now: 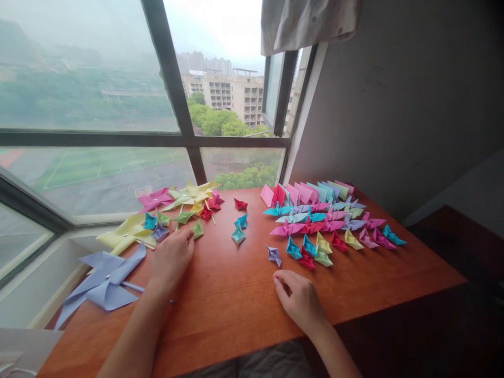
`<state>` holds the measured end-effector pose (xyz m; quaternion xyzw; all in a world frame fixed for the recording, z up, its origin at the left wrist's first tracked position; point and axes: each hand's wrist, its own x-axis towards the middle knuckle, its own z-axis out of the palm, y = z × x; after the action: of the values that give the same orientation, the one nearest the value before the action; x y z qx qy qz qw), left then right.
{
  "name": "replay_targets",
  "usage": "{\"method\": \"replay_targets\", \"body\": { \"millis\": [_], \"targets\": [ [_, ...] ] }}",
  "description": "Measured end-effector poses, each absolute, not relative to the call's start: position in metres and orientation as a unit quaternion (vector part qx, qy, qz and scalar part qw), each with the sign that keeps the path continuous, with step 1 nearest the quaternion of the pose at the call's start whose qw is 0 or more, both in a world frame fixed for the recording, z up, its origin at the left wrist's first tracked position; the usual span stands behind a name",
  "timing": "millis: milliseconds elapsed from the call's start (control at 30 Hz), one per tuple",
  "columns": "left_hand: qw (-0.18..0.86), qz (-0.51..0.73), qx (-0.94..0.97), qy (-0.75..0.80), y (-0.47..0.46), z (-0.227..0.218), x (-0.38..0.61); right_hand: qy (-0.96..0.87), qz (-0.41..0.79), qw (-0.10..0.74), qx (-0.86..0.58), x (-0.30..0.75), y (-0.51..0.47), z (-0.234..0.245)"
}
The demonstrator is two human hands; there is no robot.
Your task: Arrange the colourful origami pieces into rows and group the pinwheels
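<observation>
My left hand (173, 260) reaches to the left group of folded paper, its fingers closed at the edge of a green paper boat (198, 229). Part of the grip is hidden behind the hand. A purple paper boat (160, 231) and a blue one (150, 220) lie just beyond it. My right hand (298, 299) rests on the table with fingers curled and nothing visible in them. Nearest to it is a lilac paper boat (273, 255). Between the hands, farther back, a short column holds a red boat (241, 204), a blue boat (241, 220) and a teal boat (238, 234).
Paper cranes (315, 217) stand in rows at the right, with more boats (353, 240) in front. Paper pinwheels, one blue-violet (106, 278) and one yellow (128, 231), lie at the left. The wooden table (220, 304) meets a window (236, 142) behind and a wall (374, 115) at right.
</observation>
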<state>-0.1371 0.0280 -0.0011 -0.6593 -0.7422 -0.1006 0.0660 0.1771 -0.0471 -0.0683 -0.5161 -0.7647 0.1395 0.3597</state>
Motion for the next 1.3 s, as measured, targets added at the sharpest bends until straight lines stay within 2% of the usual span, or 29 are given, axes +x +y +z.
{"method": "replay_targets", "body": {
  "millis": [200, 367, 467, 767, 1300],
  "targets": [
    [0.060, -0.157, -0.666, -0.727, 0.022, -0.004, -0.140, -0.763, 0.143, 0.369, -0.511, 0.178, -0.047, -0.069],
    [-0.025, -0.327, -0.734, -0.595, 0.005, -0.007, -0.121, -0.760, 0.142, 0.390, -0.500, 0.178, -0.048, -0.069],
    [-0.063, -0.359, -0.769, -0.525, -0.013, -0.012, -0.096, -0.751, 0.145, 0.418, -0.490, 0.179, -0.049, -0.065],
    [-0.137, -0.327, -0.829, -0.433, -0.059, -0.039, -0.041, -0.753, 0.137, 0.467, -0.444, 0.183, -0.054, -0.058],
    [-0.124, -0.338, -0.821, -0.443, -0.063, -0.046, -0.039, -0.799, 0.190, 0.408, -0.400, 0.178, -0.056, -0.054]
  ]
}}
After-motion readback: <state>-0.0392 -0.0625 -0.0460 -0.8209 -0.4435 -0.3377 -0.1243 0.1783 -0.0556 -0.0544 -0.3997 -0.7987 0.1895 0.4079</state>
